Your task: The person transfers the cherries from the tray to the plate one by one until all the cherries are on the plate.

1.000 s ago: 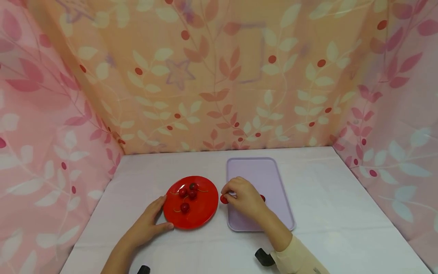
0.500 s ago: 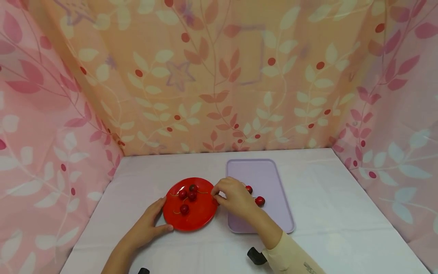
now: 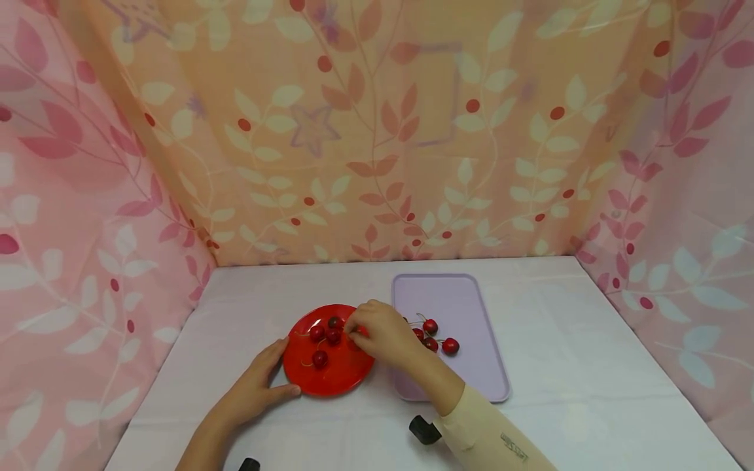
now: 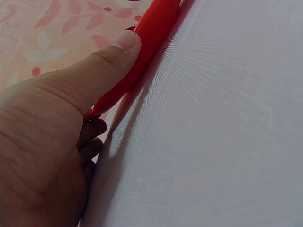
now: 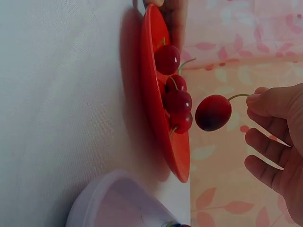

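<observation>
A red plate point(image 3: 347, 373) lies on the white table with several cherries point(image 3: 320, 358) on it. My left hand point(image 3: 277, 369) grips its left rim, thumb point(image 4: 111, 59) on top of the red plate's edge point(image 4: 154, 28). My right hand point(image 3: 353, 330) hovers over the plate's right side. It pinches the stem of one cherry point(image 5: 213, 112), which hangs just above the plate point(image 5: 154, 109) beside the cherries point(image 5: 177, 101) lying there. To the right, a lilac tray point(image 3: 465, 297) holds several more cherries point(image 3: 450, 345).
Pink and orange leaf-print cloth walls point(image 3: 377, 131) close in the table on the left, back and right. The white tablecloth point(image 3: 589, 353) stretches right of the tray. The tray's corner point(image 5: 118, 203) sits close to the plate.
My right hand has moved left from the tray's left edge to over the plate, carrying a cherry by its stem. The cherries on the tray are now uncovered. The left hand stayed put.
</observation>
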`<state>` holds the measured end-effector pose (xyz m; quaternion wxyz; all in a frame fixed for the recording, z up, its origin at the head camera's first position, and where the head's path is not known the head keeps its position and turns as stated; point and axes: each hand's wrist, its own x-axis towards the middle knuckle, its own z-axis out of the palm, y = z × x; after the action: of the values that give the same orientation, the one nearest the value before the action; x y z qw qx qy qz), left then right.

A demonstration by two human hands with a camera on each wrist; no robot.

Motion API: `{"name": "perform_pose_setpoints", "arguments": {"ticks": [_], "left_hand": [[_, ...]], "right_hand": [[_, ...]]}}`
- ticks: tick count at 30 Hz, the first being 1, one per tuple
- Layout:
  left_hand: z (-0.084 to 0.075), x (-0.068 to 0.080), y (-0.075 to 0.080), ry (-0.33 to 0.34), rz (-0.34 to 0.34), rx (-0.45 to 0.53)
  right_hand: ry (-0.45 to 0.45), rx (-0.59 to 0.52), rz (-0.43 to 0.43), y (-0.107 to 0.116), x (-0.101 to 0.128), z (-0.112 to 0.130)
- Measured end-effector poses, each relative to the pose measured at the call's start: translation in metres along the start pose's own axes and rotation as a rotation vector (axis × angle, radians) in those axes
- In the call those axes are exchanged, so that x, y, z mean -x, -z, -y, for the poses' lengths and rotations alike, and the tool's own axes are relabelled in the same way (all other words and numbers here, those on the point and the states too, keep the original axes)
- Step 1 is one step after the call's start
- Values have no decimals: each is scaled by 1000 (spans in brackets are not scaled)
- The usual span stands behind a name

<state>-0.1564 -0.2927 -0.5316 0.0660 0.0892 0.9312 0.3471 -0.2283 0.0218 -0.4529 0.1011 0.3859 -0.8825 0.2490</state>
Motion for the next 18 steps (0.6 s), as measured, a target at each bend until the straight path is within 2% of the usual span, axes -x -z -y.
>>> {"name": "perform_pose_setpoints", "arguments": {"ticks": [5, 11, 18], "left_hand": [[-1, -1, 0, 19, 8, -5], [0, -1, 1, 8, 0, 4], [1, -1, 0, -2, -3, 3]], "right_hand": [[5, -30, 36, -7, -9, 2], [19, -50, 66, -12, -21, 8], [1, -27, 110, -22, -30, 10]]}}
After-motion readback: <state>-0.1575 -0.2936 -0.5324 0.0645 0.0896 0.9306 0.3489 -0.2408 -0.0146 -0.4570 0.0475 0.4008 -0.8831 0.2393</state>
